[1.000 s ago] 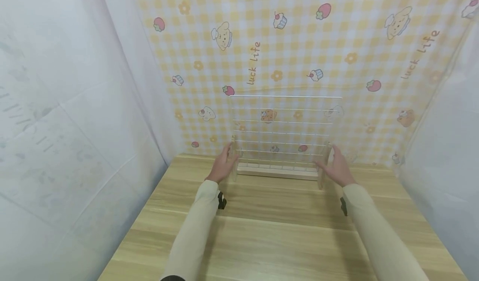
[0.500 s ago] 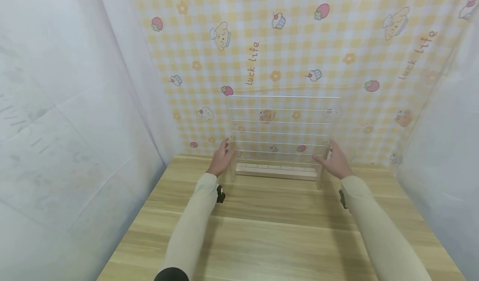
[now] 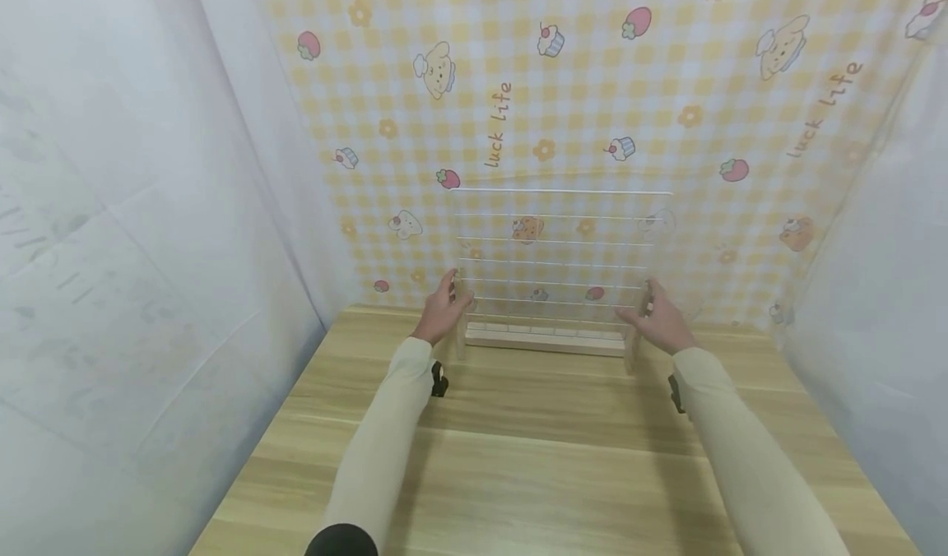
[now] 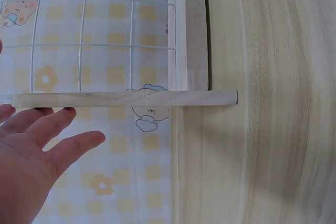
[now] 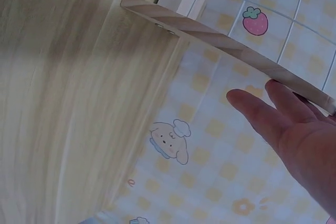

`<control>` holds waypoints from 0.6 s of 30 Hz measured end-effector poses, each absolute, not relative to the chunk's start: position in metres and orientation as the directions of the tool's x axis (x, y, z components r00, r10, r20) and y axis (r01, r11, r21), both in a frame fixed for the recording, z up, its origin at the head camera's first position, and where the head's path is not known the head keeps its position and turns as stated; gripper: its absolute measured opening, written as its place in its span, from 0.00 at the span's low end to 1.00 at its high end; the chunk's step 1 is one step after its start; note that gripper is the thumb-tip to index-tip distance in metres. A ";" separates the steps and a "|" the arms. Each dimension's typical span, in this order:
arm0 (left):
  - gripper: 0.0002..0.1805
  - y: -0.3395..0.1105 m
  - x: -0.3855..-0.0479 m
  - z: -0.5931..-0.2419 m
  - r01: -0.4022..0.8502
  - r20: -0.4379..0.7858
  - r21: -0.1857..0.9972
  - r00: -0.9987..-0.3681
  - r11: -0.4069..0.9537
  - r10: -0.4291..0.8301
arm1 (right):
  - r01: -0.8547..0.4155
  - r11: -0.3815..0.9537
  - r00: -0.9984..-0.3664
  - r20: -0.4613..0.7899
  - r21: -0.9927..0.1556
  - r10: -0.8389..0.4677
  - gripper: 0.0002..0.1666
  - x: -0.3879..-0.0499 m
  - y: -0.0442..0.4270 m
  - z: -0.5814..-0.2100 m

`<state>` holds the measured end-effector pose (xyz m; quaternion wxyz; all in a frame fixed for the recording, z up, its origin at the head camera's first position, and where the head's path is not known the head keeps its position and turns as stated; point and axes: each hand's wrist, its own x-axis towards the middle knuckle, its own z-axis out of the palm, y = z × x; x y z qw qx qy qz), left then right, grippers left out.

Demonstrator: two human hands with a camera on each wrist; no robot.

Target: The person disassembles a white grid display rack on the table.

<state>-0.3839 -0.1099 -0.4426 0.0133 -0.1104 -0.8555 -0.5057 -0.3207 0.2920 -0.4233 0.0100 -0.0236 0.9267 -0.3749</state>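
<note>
A white wire grid rack (image 3: 555, 243) stands upright at the back of the wooden table, in a pale wooden frame with a low crossbar (image 3: 544, 341). My left hand (image 3: 442, 309) is at its left side board (image 4: 126, 99). Fairly straight fingertips touch the board's outer face in the left wrist view; the thumb, mostly out of that view, lies on the inner side, apart from the board. At the right side board (image 5: 226, 45), my right hand (image 3: 662, 322) touches the outer face with extended fingers. Its thumb reaches across the front in the head view; its contact cannot be made out.
A yellow checked cloth (image 3: 544, 112) with cartoon prints hangs right behind the rack. White sheets (image 3: 148, 210) close off the left and right sides. The wooden table (image 3: 533, 474) extends in front of the rack. Both forearms have dark wrist mounts (image 3: 439, 380).
Both hands have shifted slightly along the side boards, with small changes in finger placement. The rack stays in place apart from a slight drift of the whole head view.
</note>
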 end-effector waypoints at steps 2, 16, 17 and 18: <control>0.43 -0.109 -0.385 -0.444 0.205 0.140 0.865 -0.975 0.457 0.173 | -0.039 0.717 -0.999 0.002 -0.696 -0.052 0.62 -0.321 0.292 -0.423; 0.37 -0.112 -0.375 -0.442 0.179 0.178 0.843 -0.983 0.507 0.051 | -0.100 0.693 -0.995 0.093 -0.714 -0.048 0.58 -0.323 0.288 -0.433; 0.36 -0.113 -0.373 -0.442 0.180 0.185 0.841 -0.982 0.511 0.042 | -0.098 0.690 -0.995 0.092 -0.717 -0.047 0.57 -0.323 0.288 -0.433; 0.35 -0.114 -0.372 -0.442 0.181 0.191 0.841 -0.981 0.511 0.033 | -0.097 0.688 -0.995 0.091 -0.719 -0.045 0.57 -0.323 0.288 -0.433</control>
